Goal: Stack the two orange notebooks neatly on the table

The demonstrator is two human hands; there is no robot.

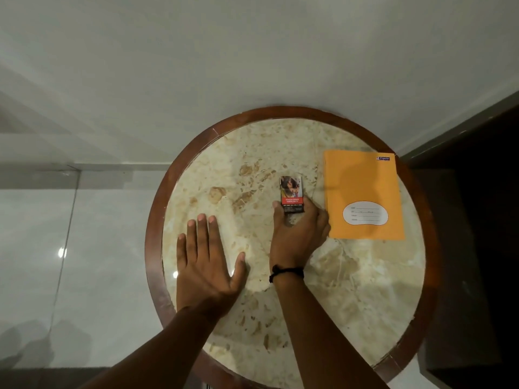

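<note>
An orange notebook [363, 189] with a white label lies flat on the right side of the round marble table [252, 153]; a thin edge along its left side hints at a second one beneath, though I cannot tell for sure. My right hand [299, 234] sits just left of the notebook, fingers closed around a small cigarette pack [291, 193] that stands out above the fingertips. My left hand [209, 259] rests flat on the table's left part, fingers spread, holding nothing.
The table has a dark wooden rim [153, 248]. A white wall rises behind it. Glossy light floor tiles [70, 248] spread to the left, and dark furniture [477, 220] stands close on the right.
</note>
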